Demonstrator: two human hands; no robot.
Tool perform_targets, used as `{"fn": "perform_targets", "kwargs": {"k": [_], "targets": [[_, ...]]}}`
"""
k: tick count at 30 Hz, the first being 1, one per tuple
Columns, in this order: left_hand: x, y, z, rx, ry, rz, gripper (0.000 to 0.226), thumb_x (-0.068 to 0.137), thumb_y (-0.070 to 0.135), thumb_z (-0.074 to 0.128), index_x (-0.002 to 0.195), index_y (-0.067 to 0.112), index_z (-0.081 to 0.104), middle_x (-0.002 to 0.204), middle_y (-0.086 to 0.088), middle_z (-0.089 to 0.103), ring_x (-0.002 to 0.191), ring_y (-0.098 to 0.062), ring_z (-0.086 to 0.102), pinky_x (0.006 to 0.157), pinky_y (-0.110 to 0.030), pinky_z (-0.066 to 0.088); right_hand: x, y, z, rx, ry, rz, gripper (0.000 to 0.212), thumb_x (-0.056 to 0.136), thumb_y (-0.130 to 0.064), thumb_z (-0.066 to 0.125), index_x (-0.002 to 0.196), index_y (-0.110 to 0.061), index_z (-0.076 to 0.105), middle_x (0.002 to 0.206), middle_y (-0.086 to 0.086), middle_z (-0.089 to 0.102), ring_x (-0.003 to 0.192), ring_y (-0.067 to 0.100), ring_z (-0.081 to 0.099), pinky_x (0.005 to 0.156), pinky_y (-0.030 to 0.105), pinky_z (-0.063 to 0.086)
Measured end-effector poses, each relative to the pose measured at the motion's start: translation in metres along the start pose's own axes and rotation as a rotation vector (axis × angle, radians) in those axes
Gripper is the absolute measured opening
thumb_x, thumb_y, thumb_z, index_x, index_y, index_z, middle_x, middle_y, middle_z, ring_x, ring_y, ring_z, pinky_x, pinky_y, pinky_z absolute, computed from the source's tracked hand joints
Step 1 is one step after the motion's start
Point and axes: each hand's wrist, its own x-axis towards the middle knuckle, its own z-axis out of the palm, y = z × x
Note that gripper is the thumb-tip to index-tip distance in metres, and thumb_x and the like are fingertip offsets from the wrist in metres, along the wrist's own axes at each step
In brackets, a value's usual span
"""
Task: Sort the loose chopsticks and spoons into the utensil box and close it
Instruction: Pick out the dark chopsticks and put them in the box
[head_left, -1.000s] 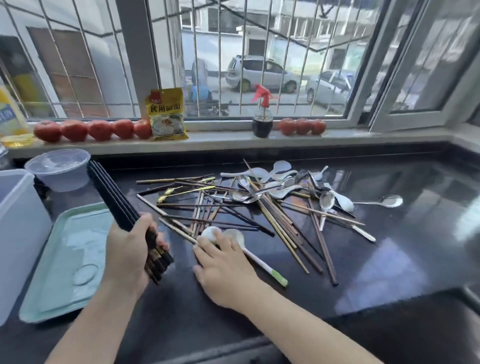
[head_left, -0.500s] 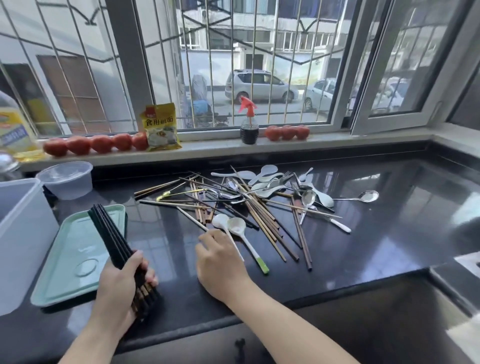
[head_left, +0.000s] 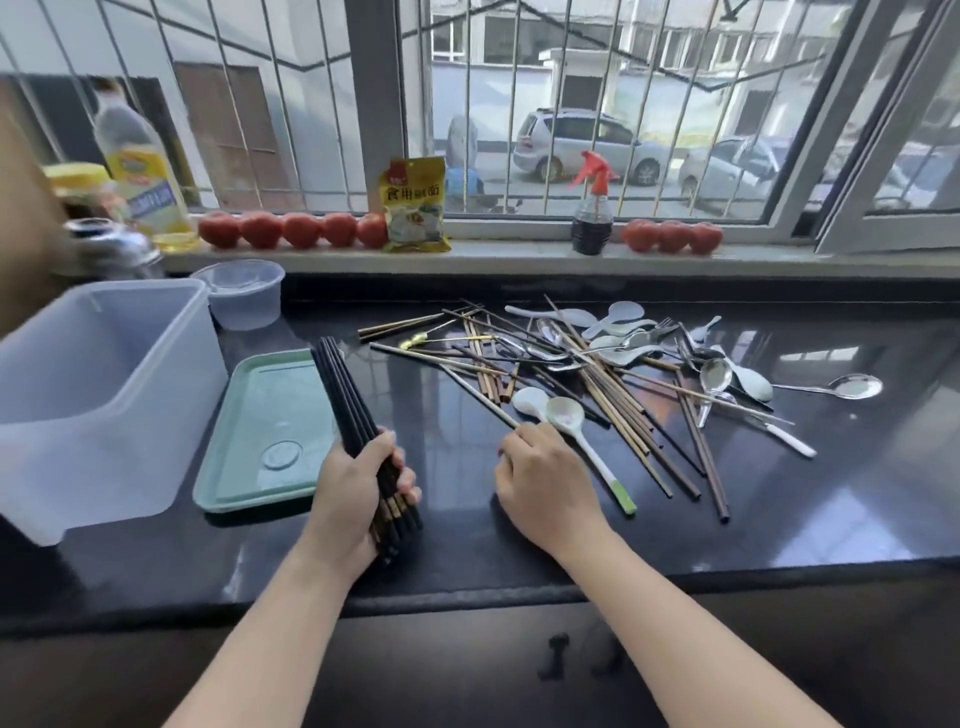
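Glossy black stone countertop (head_left: 519, 530) runs under my arms, reflecting the window light. Nearest me, my left hand (head_left: 358, 486) is curled tight round a bundle of black chopsticks (head_left: 345, 397); their butt ends, banded in gold and brown, stick out below my fist and the slim dark tips fan up over the green lid (head_left: 270, 431). My right hand (head_left: 543, 480) rests knuckles-up on the counter, fingers bent at the near end of a thin chopstick (head_left: 478, 397); whether I have actually pinched it I cannot tell. Just beside that hand lie 2 white spoons, one a white spoon with a green-tipped handle (head_left: 589, 441). Beyond them sprawls the loose pile (head_left: 597, 364): brown wooden chopsticks crossing at all angles, pale ceramic spoons and shiny metal ones, with 1 metal spoon (head_left: 852, 386) lying apart to the right. At far left stands the translucent utensil box (head_left: 98, 395), open, with a clear plastic tub (head_left: 241, 293) behind it. Along the sill sit tomatoes (head_left: 291, 228), a yellow packet (head_left: 414, 205) and a spray bottle (head_left: 591, 208).
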Motion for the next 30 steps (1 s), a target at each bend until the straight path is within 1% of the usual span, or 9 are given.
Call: {"fn": "perform_targets", "kwargs": {"k": [3, 7, 11, 13, 17, 21, 24, 28, 30], "targets": [[0.0, -0.002, -0.001, -0.035, 0.031, -0.003, 0.012, 0.102, 0.003, 0.051, 0.096, 0.012, 0.045, 0.065, -0.005, 0.048, 0.046, -0.019, 0.043, 0.045, -0.03, 0.041, -0.001, 0.002, 0.003, -0.052, -0.018, 0.022, 0.015, 0.088, -0.016, 0.054, 0.092, -0.012, 0.068, 0.096, 0.003, 0.062, 0.09, 0.024, 0.053, 0.079, 0.037, 0.051], [0.002, -0.006, -0.002, 0.007, 0.033, 0.004, 0.012, 0.102, 0.003, 0.052, 0.098, 0.012, 0.046, 0.069, -0.009, 0.048, 0.046, -0.023, 0.044, 0.047, -0.034, 0.044, -0.003, -0.004, 0.004, -0.08, -0.008, 0.027, 0.015, 0.087, -0.011, 0.062, 0.098, -0.01, 0.071, 0.103, 0.003, 0.064, 0.098, 0.026, 0.054, 0.086, 0.035, 0.049], [0.004, -0.004, -0.003, 0.073, 0.008, -0.053, 0.014, 0.099, 0.0, 0.052, 0.099, 0.012, 0.045, 0.07, -0.011, 0.048, 0.045, -0.025, 0.045, 0.045, -0.034, 0.045, 0.007, -0.034, 0.015, -0.063, 0.022, 0.145, 0.017, 0.086, -0.008, 0.065, 0.101, -0.01, 0.071, 0.106, 0.004, 0.065, 0.102, 0.025, 0.053, 0.089, 0.035, 0.048], [0.004, 0.0, -0.006, 0.087, -0.026, -0.094, 0.015, 0.098, -0.001, 0.052, 0.099, 0.012, 0.045, 0.072, -0.012, 0.049, 0.045, -0.025, 0.046, 0.046, -0.035, 0.046, 0.016, -0.052, 0.024, -0.037, 0.022, 0.174, 0.019, 0.085, -0.007, 0.066, 0.103, -0.01, 0.07, 0.106, 0.006, 0.065, 0.101, 0.026, 0.053, 0.088, 0.037, 0.049], [0.005, 0.01, -0.017, 0.082, -0.119, -0.194, 0.012, 0.097, 0.001, 0.054, 0.096, 0.011, 0.048, 0.075, -0.014, 0.05, 0.047, -0.026, 0.047, 0.047, -0.034, 0.046, 0.023, -0.067, 0.033, -0.073, -0.014, 0.145, 0.021, 0.083, -0.005, 0.067, 0.103, -0.009, 0.069, 0.105, 0.006, 0.064, 0.099, 0.026, 0.053, 0.084, 0.037, 0.052], [-0.001, 0.028, -0.029, 0.035, -0.184, -0.226, 0.015, 0.098, 0.0, 0.051, 0.088, 0.009, 0.048, 0.07, -0.011, 0.047, 0.044, -0.023, 0.044, 0.046, -0.03, 0.041, 0.019, -0.065, 0.034, -0.1, 0.056, 0.217, 0.02, 0.081, -0.005, 0.068, 0.1, -0.008, 0.07, 0.096, 0.008, 0.066, 0.092, 0.031, 0.056, 0.081, 0.04, 0.051], [0.0, 0.059, -0.037, 0.088, -0.177, -0.07, 0.021, 0.099, -0.001, 0.05, 0.08, 0.008, 0.047, 0.065, -0.012, 0.041, 0.042, -0.022, 0.04, 0.044, -0.029, 0.04, 0.019, -0.07, 0.033, -0.091, 0.044, 0.247, 0.019, 0.081, -0.003, 0.066, 0.099, -0.007, 0.071, 0.095, 0.01, 0.067, 0.093, 0.034, 0.057, 0.081, 0.042, 0.051], [0.007, 0.093, -0.043, 0.43, -0.16, 0.404, 0.018, 0.102, 0.014, 0.058, 0.092, 0.004, 0.045, 0.06, -0.016, 0.049, 0.047, -0.029, 0.05, 0.046, -0.043, 0.047, 0.021, -0.086, 0.017, 0.097, 0.064, 0.409, 0.021, 0.088, -0.004, 0.059, 0.104, -0.009, 0.072, 0.106, 0.007, 0.068, 0.106, 0.03, 0.057, 0.086, 0.036, 0.045], [0.006, 0.085, -0.042, 0.528, -0.139, 0.522, 0.018, 0.101, 0.017, 0.06, 0.094, 0.008, 0.046, 0.065, -0.021, 0.053, 0.052, -0.031, 0.055, 0.052, -0.045, 0.05, 0.025, -0.092, 0.014, 0.181, 0.078, 0.433, 0.023, 0.091, -0.003, 0.057, 0.106, -0.009, 0.073, 0.108, 0.005, 0.07, 0.107, 0.024, 0.058, 0.088, 0.029, 0.042]]}}
